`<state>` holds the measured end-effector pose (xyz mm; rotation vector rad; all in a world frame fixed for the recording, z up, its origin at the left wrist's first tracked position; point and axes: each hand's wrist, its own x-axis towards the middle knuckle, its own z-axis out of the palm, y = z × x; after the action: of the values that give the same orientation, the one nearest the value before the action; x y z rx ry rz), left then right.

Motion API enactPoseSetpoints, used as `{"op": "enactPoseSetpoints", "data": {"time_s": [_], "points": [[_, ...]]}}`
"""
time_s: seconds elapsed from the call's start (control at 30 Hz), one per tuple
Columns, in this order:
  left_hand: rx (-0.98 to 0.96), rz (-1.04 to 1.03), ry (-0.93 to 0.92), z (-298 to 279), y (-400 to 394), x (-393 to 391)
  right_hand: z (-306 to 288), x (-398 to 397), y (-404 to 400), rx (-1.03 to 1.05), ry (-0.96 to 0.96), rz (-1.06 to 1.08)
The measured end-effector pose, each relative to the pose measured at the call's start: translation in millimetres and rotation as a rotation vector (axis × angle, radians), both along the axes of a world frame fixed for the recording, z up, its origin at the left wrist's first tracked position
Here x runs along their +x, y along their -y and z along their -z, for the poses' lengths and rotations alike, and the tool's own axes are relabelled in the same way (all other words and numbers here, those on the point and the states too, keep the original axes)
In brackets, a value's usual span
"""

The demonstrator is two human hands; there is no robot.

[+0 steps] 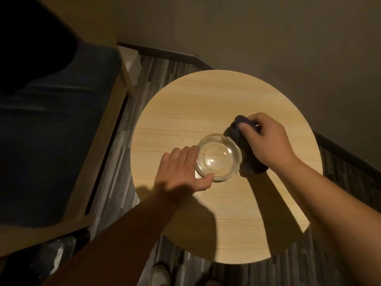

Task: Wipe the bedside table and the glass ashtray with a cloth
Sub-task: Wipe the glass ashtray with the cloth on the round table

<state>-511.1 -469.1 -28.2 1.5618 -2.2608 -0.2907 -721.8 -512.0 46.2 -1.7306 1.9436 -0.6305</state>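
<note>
A round light-wood bedside table (pixel 195 104) fills the middle of the view. A clear glass ashtray (pixel 218 157) stands upright near its centre. My left hand (pixel 181 170) grips the ashtray's left rim, thumb at the front and fingers at the back. My right hand (pixel 266 141) holds a bunched dark cloth (pixel 247 159) that presses against the ashtray's right side and rests on the tabletop. Part of the cloth is hidden under my palm.
A wooden-framed seat with a dark blue cushion (pixel 51 131) stands close on the left. A wall (pixel 268 34) with a dark baseboard runs behind and to the right of the table. Striped grey carpet (pixel 156 71) lies below, and my shoes (pixel 160 273) show at the bottom.
</note>
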Motion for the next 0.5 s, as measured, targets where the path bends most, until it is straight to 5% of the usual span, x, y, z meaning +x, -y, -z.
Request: {"op": "enactPoseSetpoints", "data": {"time_s": [0.17,0.5], "points": [[-0.042,-0.009,0.015,3,-1,-2,11,6,17,0.346,0.160,-0.066],[-0.039,0.011,0.028,3,-1,-1,25,15,-63,0.204,0.309,0.278]]}}
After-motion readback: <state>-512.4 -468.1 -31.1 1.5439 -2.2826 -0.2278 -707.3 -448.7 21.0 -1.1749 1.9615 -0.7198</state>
